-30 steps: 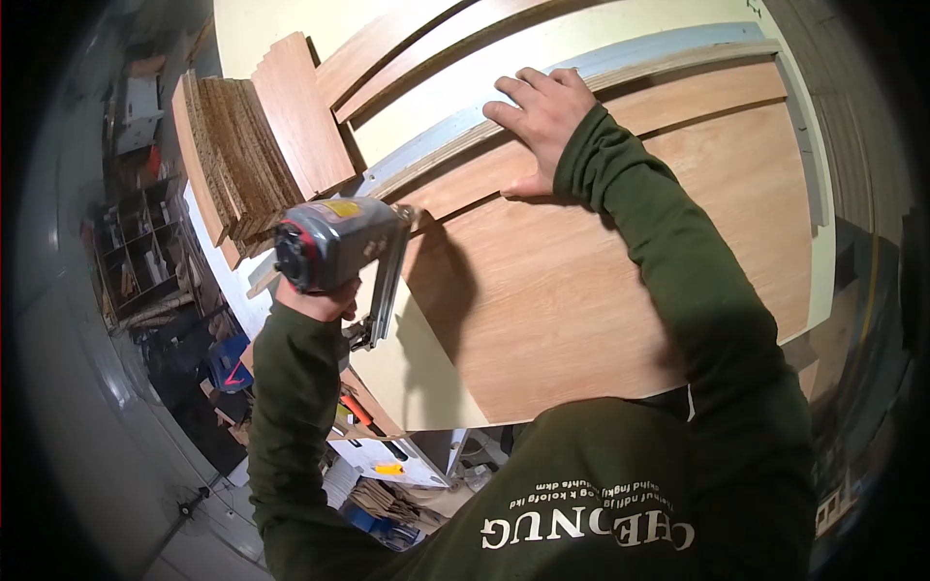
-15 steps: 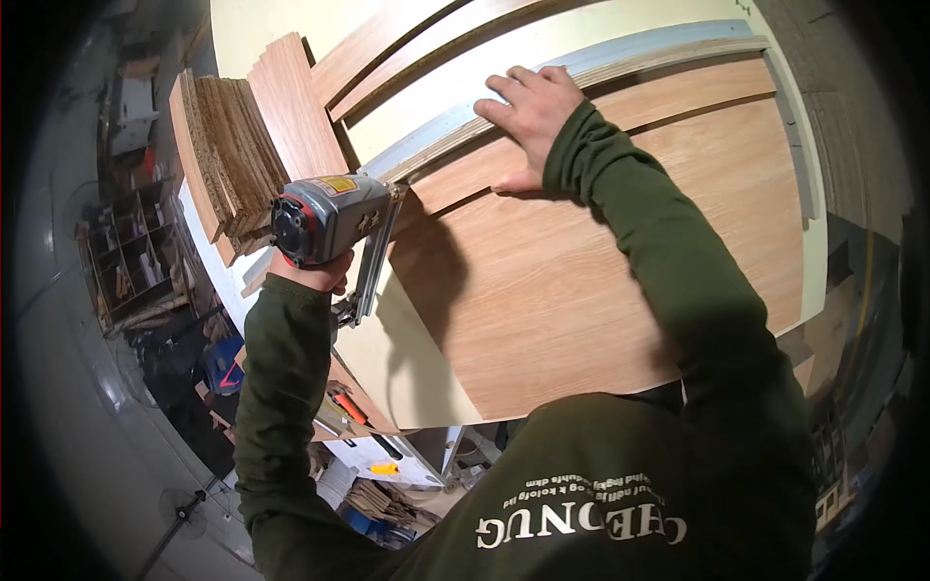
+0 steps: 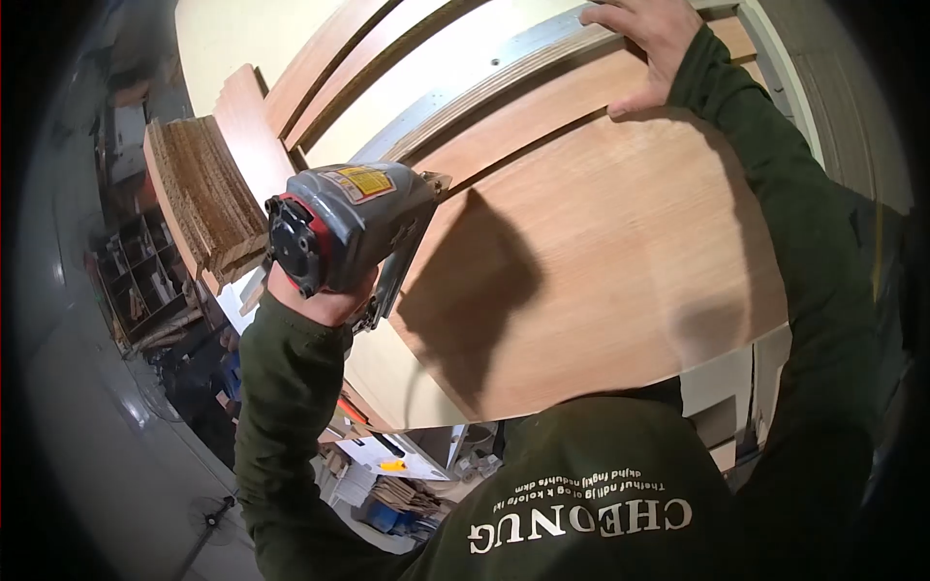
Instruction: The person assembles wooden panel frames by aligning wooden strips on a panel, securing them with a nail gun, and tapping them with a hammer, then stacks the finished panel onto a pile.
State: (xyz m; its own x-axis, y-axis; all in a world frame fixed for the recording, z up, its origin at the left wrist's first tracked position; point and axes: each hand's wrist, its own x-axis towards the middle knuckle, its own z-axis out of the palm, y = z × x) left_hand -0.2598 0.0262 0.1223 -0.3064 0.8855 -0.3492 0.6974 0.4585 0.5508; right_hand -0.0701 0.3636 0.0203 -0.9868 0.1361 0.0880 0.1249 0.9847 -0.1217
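My left hand (image 3: 325,295) is wrapped around the handle of a grey nail gun (image 3: 363,218) with a black and red end cap. The gun's nose touches or hovers close above the near edge of a wood-faced strip (image 3: 542,126); I cannot tell which. My right hand (image 3: 654,44) is spread open, thumb at the strip's near edge and fingers reaching over the plywood-edged batten (image 3: 513,82) beside it. Under the strip lies a wide wood-grain panel (image 3: 601,261), with the gun's shadow across it.
A stack of boards (image 3: 203,184) stands at the left, next to more wood-faced strips (image 3: 334,73) on the pale sheet (image 3: 232,39). Below the bench edge are an orange-handled tool (image 3: 354,411) and a yellow object (image 3: 392,466). A shelf rack with compartments (image 3: 145,281) stands left.
The nail gun in my left hand has moved right, its nose now nearer the strip's near edge. My right hand has slid right and up along the strip and batten.
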